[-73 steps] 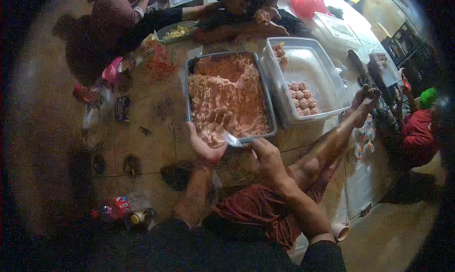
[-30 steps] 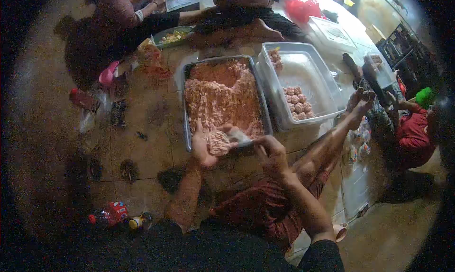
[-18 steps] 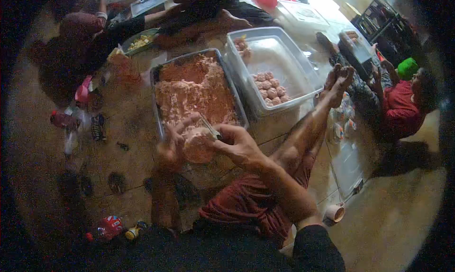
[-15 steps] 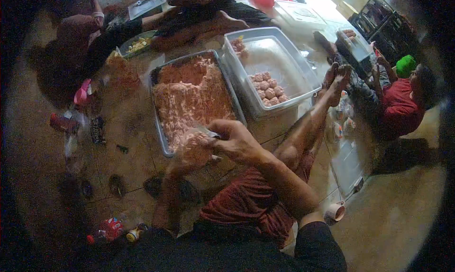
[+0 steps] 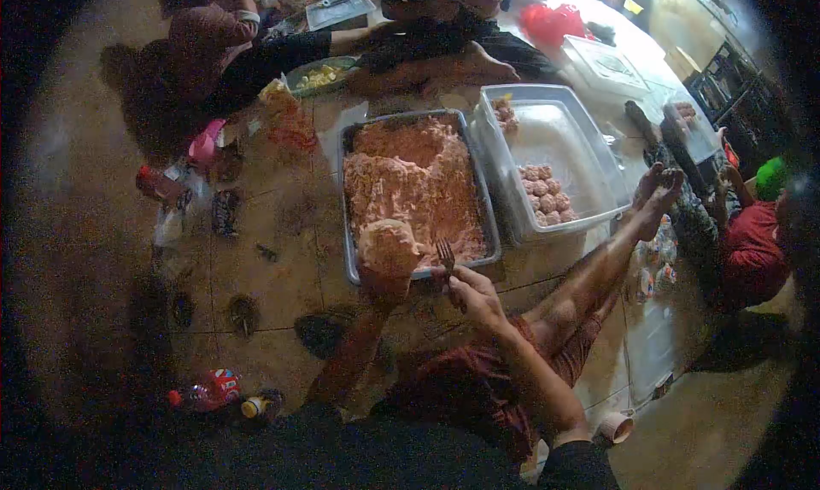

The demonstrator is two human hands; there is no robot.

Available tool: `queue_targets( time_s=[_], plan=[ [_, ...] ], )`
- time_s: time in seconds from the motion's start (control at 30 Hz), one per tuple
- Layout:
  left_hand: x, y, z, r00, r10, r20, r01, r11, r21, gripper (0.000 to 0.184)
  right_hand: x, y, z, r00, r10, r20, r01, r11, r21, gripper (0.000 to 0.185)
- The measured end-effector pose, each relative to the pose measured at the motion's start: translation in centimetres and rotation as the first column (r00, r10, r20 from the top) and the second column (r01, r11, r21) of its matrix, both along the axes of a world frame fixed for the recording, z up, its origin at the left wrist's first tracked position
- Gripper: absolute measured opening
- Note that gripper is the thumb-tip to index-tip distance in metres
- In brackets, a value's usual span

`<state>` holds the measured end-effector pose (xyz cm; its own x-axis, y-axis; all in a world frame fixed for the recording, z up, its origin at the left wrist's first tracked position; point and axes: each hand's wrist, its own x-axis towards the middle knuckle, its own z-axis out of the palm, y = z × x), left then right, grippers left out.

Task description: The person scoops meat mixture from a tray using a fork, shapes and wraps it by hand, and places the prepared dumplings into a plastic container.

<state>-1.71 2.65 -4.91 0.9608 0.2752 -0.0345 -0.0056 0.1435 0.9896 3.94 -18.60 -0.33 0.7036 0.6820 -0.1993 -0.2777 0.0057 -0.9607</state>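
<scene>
A shallow tray (image 5: 491,195) full of pink minced mixture (image 5: 436,183) lies on the floor in front of me. Over its near left corner is my left hand (image 5: 384,272), blurred, with a lump of the mixture (image 5: 389,242) on it; its fingers are mostly hidden. My right hand (image 5: 475,297), near the tray's front edge, is closed round a fork (image 5: 445,255), whose tines point up. To the right stands a clear plastic tub (image 5: 574,148) with several meatballs (image 5: 545,195) in its near left part and another clump in the far left corner.
Bottles (image 5: 205,391) lie at the lower left and a cup (image 5: 615,428) at the lower right. Other people sit at the far side and right. A green bowl (image 5: 320,76), a white lid (image 5: 606,66) and a red bag (image 5: 553,22) are beyond the tray.
The view has swung left, shifting the scene rightward. My hands have moved apart; the fork, earlier at the lump, is now upright to its right. The lump stays with my left hand.
</scene>
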Motion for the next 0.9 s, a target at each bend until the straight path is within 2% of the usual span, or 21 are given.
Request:
queue_targets(
  time_s=[0.1, 0.17, 0.2, 0.27, 0.3, 0.37, 0.4, 0.47, 0.5, 0.57, 0.6, 0.67, 0.77, 0.8, 0.83, 0.9],
  plan=[
    [0.0, -0.3, 0.1, 0.999, 0.024, 0.024, -0.026, 0.998, 0.064, 0.065, 0.2, 0.6, 0.1, 1.000, 0.024, -0.004, -0.024, 1.000, -0.020, 0.030],
    [0.1, -0.9, 0.0, 0.998, 0.033, 0.046, -0.038, 0.991, 0.125, 0.064, 0.4, 1.9, -1.6, 0.995, -0.081, -0.063, 0.091, 0.980, 0.177, 0.038],
    [0.2, -1.3, 0.1, 0.998, 0.038, 0.056, -0.046, 0.986, 0.162, 0.063, 0.3, 2.5, -2.3, 0.994, -0.086, -0.061, 0.095, 0.980, 0.177, 0.038],
    [0.6, -2.1, 0.2, 0.996, 0.033, 0.079, -0.051, 0.970, 0.236, 0.062, -0.1, 3.6, -3.4, 0.917, -0.301, -0.262, 0.333, 0.939, 0.086, 0.043],
    [0.9, -2.2, 0.4, 0.995, 0.030, 0.094, -0.055, 0.959, 0.280, 0.061, 0.1, 3.8, -3.7, 0.918, -0.297, -0.264, 0.330, 0.940, 0.089, 0.043],
    [1.0, -2.4, 0.6, 0.994, 0.031, 0.103, -0.062, 0.947, 0.314, 0.060, 0.7, 4.1, -4.0, 0.902, -0.137, -0.409, 0.272, 0.917, 0.291, 0.047],
    [1.1, -2.3, 0.7, 0.993, 0.037, 0.109, -0.071, 0.943, 0.324, 0.059, 0.9, 4.3, -1.9, 0.902, -0.134, -0.411, 0.269, 0.919, 0.290, 0.047],
    [0.9, -1.7, 1.0, 0.993, 0.044, 0.114, -0.077, 0.949, 0.306, 0.058, 0.9, 4.3, 2.3, 0.897, 0.136, -0.420, 0.090, 0.875, 0.475, 0.044],
    [0.9, -1.5, 1.1, 0.992, 0.047, 0.118, -0.080, 0.952, 0.295, 0.058, 0.8, 4.1, 2.9, 0.896, 0.139, -0.421, 0.087, 0.876, 0.475, 0.044],
    [0.7, -0.6, 1.5, 0.992, 0.029, 0.119, -0.056, 0.972, 0.229, 0.056, 0.9, 3.5, 3.4, 0.967, -0.010, -0.255, 0.101, 0.933, 0.345, 0.041],
    [0.7, -0.2, 1.4, 0.993, 0.020, 0.117, -0.043, 0.979, 0.198, 0.056, 1.1, 3.0, 2.3, 0.967, -0.007, -0.254, 0.097, 0.934, 0.344, 0.041],
    [1.0, 0.7, 1.3, 0.993, -0.012, 0.119, -0.006, 0.989, 0.146, 0.055, 1.2, 2.1, -1.7, 0.998, -0.057, 0.040, 0.055, 0.998, 0.033, 0.035],
    [1.1, 1.8, 1.4, 0.992, -0.037, 0.124, 0.026, 0.996, 0.091, 0.053, -0.4, 1.7, -4.0, 0.998, -0.044, 0.036, 0.042, 0.998, 0.053, 0.031],
    [1.1, 2.1, 1.5, 0.992, -0.037, 0.122, 0.026, 0.995, 0.093, 0.052, -0.6, 2.0, -4.7, 0.993, -0.037, 0.116, 0.033, 0.999, 0.040, 0.029],
    [1.2, 2.2, 1.5, 0.993, -0.036, 0.116, 0.024, 0.994, 0.102, 0.052, -0.5, 1.5, -5.3, 0.993, -0.036, 0.117, 0.031, 0.999, 0.044, 0.029],
    [1.1, 2.3, 1.9, 0.994, -0.030, 0.102, 0.016, 0.990, 0.140, 0.050, -0.7, 1.0, -2.8, 0.996, 0.064, 0.070, -0.064, 0.998, 0.000, 0.027]
  ],
)
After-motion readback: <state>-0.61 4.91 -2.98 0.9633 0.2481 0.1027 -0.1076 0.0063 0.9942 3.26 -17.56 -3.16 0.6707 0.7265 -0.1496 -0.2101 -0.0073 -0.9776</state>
